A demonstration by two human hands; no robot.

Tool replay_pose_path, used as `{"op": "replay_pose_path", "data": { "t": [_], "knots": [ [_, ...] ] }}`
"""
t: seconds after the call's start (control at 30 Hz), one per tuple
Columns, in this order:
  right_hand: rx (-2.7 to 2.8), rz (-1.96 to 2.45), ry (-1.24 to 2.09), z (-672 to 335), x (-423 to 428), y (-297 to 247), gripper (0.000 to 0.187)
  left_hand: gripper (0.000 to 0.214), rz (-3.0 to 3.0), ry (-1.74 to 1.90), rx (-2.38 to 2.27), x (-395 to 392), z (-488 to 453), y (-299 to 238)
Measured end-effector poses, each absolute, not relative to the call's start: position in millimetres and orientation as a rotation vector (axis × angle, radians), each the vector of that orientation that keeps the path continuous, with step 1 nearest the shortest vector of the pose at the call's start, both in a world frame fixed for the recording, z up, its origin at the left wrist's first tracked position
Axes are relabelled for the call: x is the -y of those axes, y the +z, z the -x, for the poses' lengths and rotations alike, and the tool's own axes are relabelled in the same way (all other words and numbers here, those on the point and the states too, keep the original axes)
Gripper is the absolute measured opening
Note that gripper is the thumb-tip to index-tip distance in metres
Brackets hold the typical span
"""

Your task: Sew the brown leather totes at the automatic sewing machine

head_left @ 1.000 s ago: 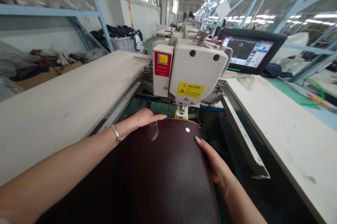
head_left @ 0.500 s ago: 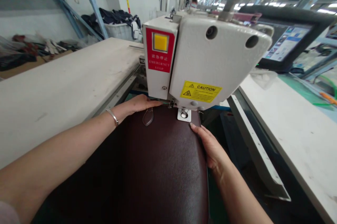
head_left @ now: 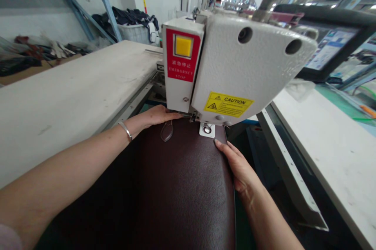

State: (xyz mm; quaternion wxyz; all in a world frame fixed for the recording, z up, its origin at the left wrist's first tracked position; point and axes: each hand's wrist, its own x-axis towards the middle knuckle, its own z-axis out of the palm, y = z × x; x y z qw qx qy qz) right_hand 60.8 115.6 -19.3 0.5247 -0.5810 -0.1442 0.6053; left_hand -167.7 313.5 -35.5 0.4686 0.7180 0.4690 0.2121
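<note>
A dark brown leather piece (head_left: 176, 187) lies under the white sewing machine head (head_left: 235, 66), its far edge beneath the presser foot (head_left: 207, 128). A small stitched loop tab (head_left: 167, 132) sits near that edge. My left hand (head_left: 157, 116) lies flat on the leather's far left corner, fingers stretched toward the foot; a silver bangle is on the wrist. My right hand (head_left: 235, 164) rests along the leather's right edge, fingers extended and pressed to it.
A red emergency stop panel with a yellow button (head_left: 182, 52) faces me. White tables (head_left: 58, 97) flank the machine left and right (head_left: 331, 144). A touchscreen (head_left: 329, 46) stands at the right. A bin of dark cloth (head_left: 132, 27) sits behind; shelving holds scraps at the left.
The view has closed in on the machine head. The leather's far edge has slid under the presser foot, and both hands moved forward with it. Since half a second ago little differs.
</note>
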Motion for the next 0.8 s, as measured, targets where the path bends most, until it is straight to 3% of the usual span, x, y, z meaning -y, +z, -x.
{"op": "replay_pose_path", "data": {
  "t": [0.8],
  "knots": [
    [0.361, 1.334, 1.476, -56.8, -113.3, -19.8, 0.053, 0.058, -1.806, 0.476, -1.143, -314.9, 170.3, -33.3]
  ]
}}
